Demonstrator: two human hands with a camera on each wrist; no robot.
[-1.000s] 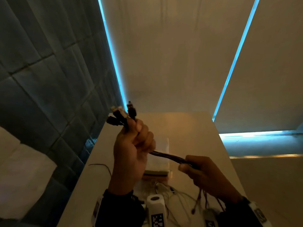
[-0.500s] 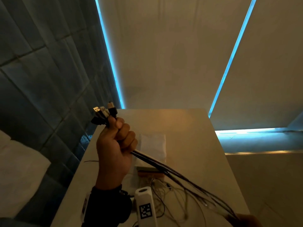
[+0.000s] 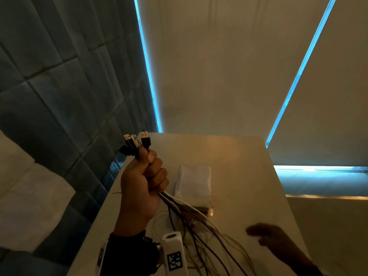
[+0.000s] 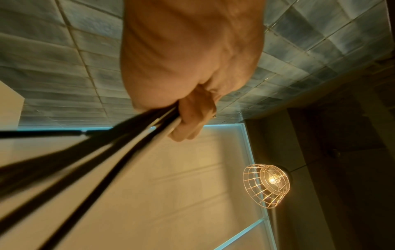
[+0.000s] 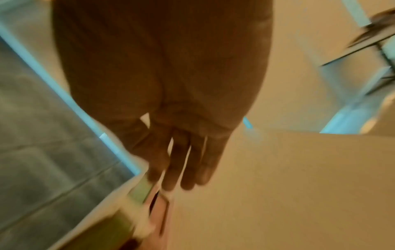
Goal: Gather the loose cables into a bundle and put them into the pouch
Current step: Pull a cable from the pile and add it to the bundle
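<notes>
black and white cables point(image 3: 179, 204); white pouch point(image 3: 194, 181); beige table point(image 3: 249, 176); blue-grey tiled wall point(image 3: 59, 76).

A home room: tiled wall point(image 3: 59, 92), caged lamp point(image 4: 267, 184), white table point(image 3: 249, 176)

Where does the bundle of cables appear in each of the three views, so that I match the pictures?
Head: cables gripped in the left hand, left of centre, plugs up.
Left wrist: cables run from the fist to the lower left.
Right wrist: cannot tell; too blurred.
Shared landmark: the blue light strip.
</notes>
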